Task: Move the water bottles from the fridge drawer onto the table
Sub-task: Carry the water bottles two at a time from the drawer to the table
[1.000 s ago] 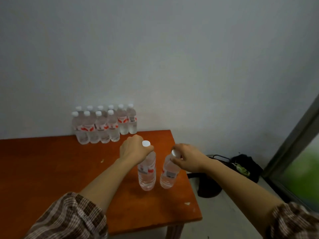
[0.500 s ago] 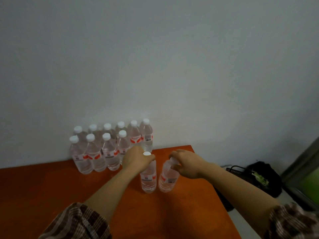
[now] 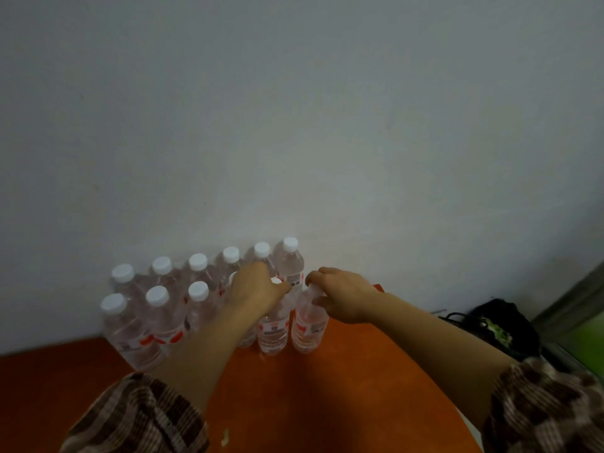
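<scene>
Two clear water bottles with white caps and red labels stand on the orange table (image 3: 343, 403) near the wall. My left hand (image 3: 255, 289) grips the neck of the left bottle (image 3: 273, 335). My right hand (image 3: 343, 299) grips the neck of the right bottle (image 3: 307, 328), which leans slightly left. Both bottles stand at the right end of the front row of a group of bottles (image 3: 157, 308), two rows deep against the wall. The fridge drawer is out of sight.
A grey-white wall rises right behind the bottles. A black bag (image 3: 493, 325) lies on the floor to the right of the table. A door or window frame (image 3: 572, 302) shows at the far right. A small crumb (image 3: 225, 440) lies on the table near me.
Both hands have carried their bottles away from me toward the wall, up to the right end of the standing group. The camera has tilted and moved closer.
</scene>
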A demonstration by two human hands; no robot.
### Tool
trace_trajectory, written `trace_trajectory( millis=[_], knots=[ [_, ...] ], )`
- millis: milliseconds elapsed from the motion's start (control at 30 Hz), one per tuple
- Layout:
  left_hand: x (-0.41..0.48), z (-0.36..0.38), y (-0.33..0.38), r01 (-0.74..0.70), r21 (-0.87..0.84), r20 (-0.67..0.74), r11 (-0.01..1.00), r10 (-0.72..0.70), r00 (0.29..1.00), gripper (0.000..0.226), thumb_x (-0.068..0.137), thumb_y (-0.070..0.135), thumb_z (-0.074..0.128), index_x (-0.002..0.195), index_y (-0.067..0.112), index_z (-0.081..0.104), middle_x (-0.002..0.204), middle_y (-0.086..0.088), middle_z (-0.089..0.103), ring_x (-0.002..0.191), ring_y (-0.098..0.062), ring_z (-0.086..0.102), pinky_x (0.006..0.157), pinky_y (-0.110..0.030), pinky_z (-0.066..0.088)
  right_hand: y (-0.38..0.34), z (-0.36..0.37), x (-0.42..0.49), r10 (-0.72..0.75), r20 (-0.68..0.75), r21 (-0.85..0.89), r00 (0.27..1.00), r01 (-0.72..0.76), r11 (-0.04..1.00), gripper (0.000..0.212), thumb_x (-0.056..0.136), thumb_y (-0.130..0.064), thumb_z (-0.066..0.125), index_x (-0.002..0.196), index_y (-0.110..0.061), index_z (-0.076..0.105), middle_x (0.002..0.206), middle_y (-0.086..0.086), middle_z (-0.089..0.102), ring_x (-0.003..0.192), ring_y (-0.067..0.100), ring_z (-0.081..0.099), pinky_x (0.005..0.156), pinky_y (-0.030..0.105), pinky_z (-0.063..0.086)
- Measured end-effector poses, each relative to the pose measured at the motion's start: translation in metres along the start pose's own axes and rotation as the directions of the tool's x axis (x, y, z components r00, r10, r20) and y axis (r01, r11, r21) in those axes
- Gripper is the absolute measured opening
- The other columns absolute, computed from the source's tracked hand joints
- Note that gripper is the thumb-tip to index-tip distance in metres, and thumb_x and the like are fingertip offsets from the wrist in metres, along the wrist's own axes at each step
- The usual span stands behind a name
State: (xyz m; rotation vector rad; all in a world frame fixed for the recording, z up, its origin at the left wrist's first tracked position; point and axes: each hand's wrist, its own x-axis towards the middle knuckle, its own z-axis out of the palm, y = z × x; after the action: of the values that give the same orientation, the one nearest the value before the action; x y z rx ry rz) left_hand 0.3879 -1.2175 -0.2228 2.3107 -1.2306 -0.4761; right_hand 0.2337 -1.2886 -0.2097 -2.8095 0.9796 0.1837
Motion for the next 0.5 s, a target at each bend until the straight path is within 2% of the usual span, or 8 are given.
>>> trace_trajectory(
  millis=[133,233,500],
  knots=[
    [0.013,0.005,0.002,-0.022,0.05,-0.018,0.999,0.023,1.0,0.025,0.085,0.03,0.064,0.067,0.018,0.051,0.06,0.004,0.049,0.053,-0.009,0.047,0.045,-0.023,0.03,0.0,0.002,0.023,-0.005,0.023,-0.01,1.0,0.005,1.0,0.04,0.097,-0.023,0.054,0.134,-0.017,0.042,0.126,0.01,0.051,0.108,0.031,0.055,0.077,0.036,0.041],
    [0.02,0.008,0.001,-0.049,0.096,-0.025,0.994,0.051,0.998,0.019,0.088,0.028,0.062,0.076,0.013,0.056,0.069,0.001,0.053,0.063,-0.016,0.052,0.046,-0.023,0.03,-0.001,0.006,0.036,-0.005,0.01,0.028,1.0,0.005,1.0,0.038,0.096,-0.017,0.055,0.133,-0.014,0.043,0.124,0.012,0.051,0.104,0.032,0.056,0.072,0.034,0.038],
    [0.031,0.015,-0.003,-0.069,0.105,-0.036,0.992,0.073,0.997,0.021,0.088,0.03,0.065,0.093,0.009,0.065,0.087,-0.006,0.066,0.081,-0.023,0.065,0.063,-0.031,0.049,0.001,0.013,0.05,0.058,-0.012,0.134,0.998,-0.056,0.989,0.038,0.095,-0.014,0.056,0.131,-0.012,0.046,0.124,0.014,0.052,0.107,0.031,0.055,0.082,0.035,0.043]
  ],
)
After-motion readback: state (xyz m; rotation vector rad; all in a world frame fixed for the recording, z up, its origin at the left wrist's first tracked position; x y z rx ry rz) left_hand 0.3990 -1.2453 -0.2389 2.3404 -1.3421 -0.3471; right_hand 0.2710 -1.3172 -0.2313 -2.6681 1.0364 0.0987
